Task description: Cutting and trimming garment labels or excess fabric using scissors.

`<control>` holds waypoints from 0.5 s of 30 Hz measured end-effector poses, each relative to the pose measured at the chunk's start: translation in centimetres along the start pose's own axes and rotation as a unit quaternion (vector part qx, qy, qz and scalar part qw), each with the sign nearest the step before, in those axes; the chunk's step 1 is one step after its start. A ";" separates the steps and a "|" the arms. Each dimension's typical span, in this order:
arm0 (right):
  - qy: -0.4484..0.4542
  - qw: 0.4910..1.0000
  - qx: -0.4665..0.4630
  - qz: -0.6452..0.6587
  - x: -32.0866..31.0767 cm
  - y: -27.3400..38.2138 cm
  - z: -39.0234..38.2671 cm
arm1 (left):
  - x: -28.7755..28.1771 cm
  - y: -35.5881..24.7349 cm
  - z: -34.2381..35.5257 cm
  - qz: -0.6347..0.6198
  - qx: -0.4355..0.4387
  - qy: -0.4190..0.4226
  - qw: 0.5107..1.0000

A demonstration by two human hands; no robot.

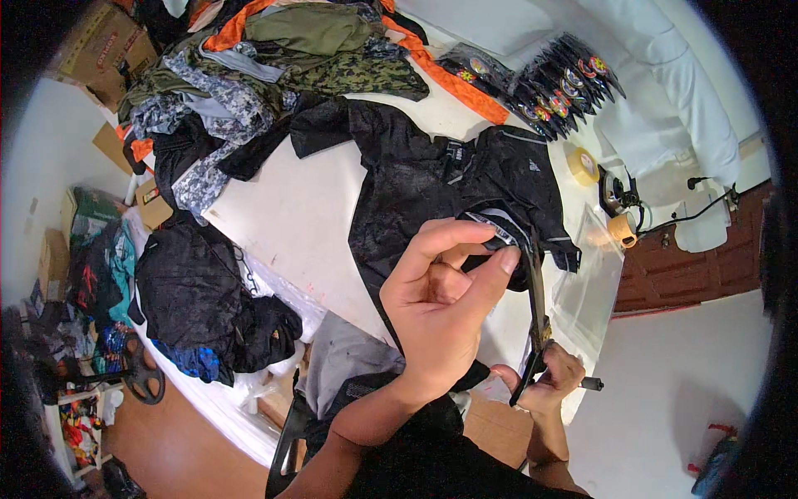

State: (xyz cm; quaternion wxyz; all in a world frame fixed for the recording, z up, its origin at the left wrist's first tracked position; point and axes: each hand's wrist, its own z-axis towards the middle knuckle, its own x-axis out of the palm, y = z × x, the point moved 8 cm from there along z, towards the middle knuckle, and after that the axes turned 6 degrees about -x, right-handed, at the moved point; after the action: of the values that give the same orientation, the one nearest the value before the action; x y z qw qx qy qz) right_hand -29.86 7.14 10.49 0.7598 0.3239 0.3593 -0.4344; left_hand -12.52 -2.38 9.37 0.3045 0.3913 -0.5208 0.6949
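My left hand (445, 291) is raised over the table with thumb and index finger pinched on the edge of a black band with pale lettering (501, 231). A long, narrow black strip (536, 287) runs from near that band down to my right hand (550, 381). The right fingers are closed around its lower part, and a short dark rod end (591, 383) sticks out beside them. What kind of thing this is, I cannot make out. Beneath the left hand, a black short-sleeved shirt (407, 179) lies spread out, partly covered by the hand.
Camouflage, olive and orange garments (324, 41) are heaped at the far left of the white table (274, 208). Small packets with colourful emblems (565, 87) lie far right, near tape rolls (583, 166) and a black cable (682, 218). A black clothes pile (195, 291) is at left.
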 end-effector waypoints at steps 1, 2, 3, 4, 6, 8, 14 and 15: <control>0.012 1.000 -0.003 -0.013 0.1 -0.1 -0.1 | 0.0 0.0 0.0 0.001 0.000 0.000 1.000; 0.011 1.000 -0.003 -0.012 0.1 -0.2 -0.3 | 0.0 0.0 -0.1 0.008 -0.003 0.007 1.000; 0.008 1.000 -0.005 -0.021 0.0 -0.4 -0.6 | 0.1 0.0 -0.1 0.015 -0.005 0.013 1.000; 0.003 1.000 -0.007 -0.031 0.0 -0.5 -0.7 | 0.2 0.1 -0.1 0.015 -0.004 0.014 1.000; -0.043 0.998 -0.040 -0.039 -0.4 -0.2 -0.4 | 0.4 0.1 -0.1 0.003 0.016 0.020 1.000; -0.086 0.992 -0.071 -0.050 -0.7 0.1 -0.6 | 0.6 0.2 -0.2 0.011 0.017 0.028 0.999; -0.088 0.994 -0.054 -0.045 -1.0 -1.1 -1.8 | 0.9 0.4 -0.2 -0.013 0.009 0.043 0.999; -0.062 0.997 -0.013 -0.039 -0.8 -1.8 -1.8 | 0.8 0.4 -0.1 -0.013 0.009 0.040 0.999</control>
State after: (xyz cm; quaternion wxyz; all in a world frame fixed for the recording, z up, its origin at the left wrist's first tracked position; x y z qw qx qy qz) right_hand -32.27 8.17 9.89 0.7671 0.2728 0.3296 -0.4780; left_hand -13.31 -2.35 9.85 0.3305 0.3721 -0.4969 0.7109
